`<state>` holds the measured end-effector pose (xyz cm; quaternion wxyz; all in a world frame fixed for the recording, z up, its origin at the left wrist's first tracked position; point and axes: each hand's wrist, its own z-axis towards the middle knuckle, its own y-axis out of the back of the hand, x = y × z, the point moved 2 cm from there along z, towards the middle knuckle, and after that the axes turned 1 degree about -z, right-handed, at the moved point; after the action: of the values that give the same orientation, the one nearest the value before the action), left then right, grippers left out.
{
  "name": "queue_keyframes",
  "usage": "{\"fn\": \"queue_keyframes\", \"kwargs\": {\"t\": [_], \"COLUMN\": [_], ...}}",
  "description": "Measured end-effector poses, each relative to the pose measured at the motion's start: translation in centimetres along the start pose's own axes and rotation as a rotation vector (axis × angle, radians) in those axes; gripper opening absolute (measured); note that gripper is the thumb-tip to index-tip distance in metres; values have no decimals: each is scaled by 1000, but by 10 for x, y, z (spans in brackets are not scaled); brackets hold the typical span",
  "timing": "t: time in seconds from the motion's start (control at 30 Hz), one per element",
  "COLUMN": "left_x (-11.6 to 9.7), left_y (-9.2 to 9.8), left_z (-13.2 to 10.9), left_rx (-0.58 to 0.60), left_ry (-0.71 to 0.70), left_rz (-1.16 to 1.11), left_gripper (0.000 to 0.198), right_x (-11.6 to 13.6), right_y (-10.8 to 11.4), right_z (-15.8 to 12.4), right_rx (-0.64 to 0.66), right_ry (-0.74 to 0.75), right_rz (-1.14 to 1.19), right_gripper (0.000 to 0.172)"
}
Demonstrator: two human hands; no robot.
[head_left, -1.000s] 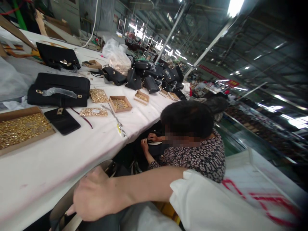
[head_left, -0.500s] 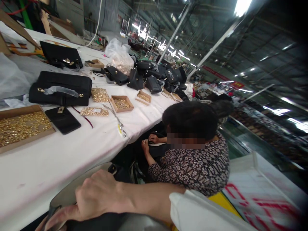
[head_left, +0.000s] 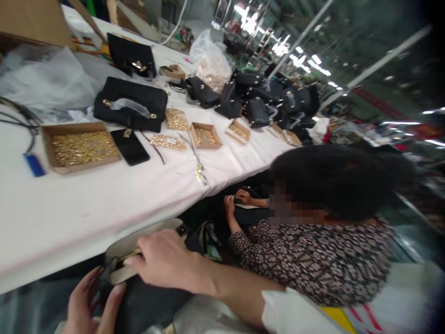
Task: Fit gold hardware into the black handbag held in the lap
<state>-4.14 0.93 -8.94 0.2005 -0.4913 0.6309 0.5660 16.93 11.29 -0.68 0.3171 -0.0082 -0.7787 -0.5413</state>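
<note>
A black handbag (head_left: 149, 297) with a beige lining lies across my lap, its opening facing up below the table edge. My left hand (head_left: 90, 301) grips the near end of its rim, with thumb and fingers on either side. My right hand (head_left: 167, 257) is over the opening, fingers curled and pinched at a thin gold metal piece (head_left: 134, 254) beside the rim. Whether that piece is fixed to the bag I cannot tell. Some of the right fingers are hidden behind the hand.
On the white table (head_left: 114, 204) lie a carton of gold fittings (head_left: 83, 148), a phone (head_left: 130, 147), pliers (head_left: 198, 167) and smaller boxes. Black bags (head_left: 257, 99) are heaped farther back. Close on my right sits a person in a patterned top (head_left: 309, 260), working on a dark item.
My view has swung left, so the table's things appear farther right. My left hand shows more fully now. The gold piece has come into sight at my right fingertips.
</note>
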Motion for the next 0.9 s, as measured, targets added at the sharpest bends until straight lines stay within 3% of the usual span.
{"fn": "queue_keyframes", "kwargs": {"t": [0.1, 0.17, 0.37, 0.53, 0.63, 0.8, 0.9], "left_x": [-30, -44, -51, -41, -33, -24, -26], "left_y": [8, 11, 13, 2, -4, -9, -5], "left_z": [-9, -9, -11, -21, -25, -27, -29], "left_rx": [10, 111, 258, 252, 240, 187, 226], "left_ry": [-85, -34, 27, -9, -42, -50, -62], "left_rz": [-59, -78, -213, -248, -244, -247, -252], "left_gripper": [72, 60, 57, 50, 44, 47, 57], "right_x": [-5, -10, -18, -19, -14, -7, -4], "right_y": [25, 34, 16, 16, 21, 18, 14], "right_z": [-4, -2, -7, -10, -7, -8, -9], "right_rx": [71, 100, 84, 56, 121, 152, 142], "right_ry": [42, 71, 33, 24, 115, 81, 153], "right_rz": [-13, -34, 122, 184, 134, 144, 182], "right_gripper": [29, 23, 7, 44, 14, 13, 25]}}
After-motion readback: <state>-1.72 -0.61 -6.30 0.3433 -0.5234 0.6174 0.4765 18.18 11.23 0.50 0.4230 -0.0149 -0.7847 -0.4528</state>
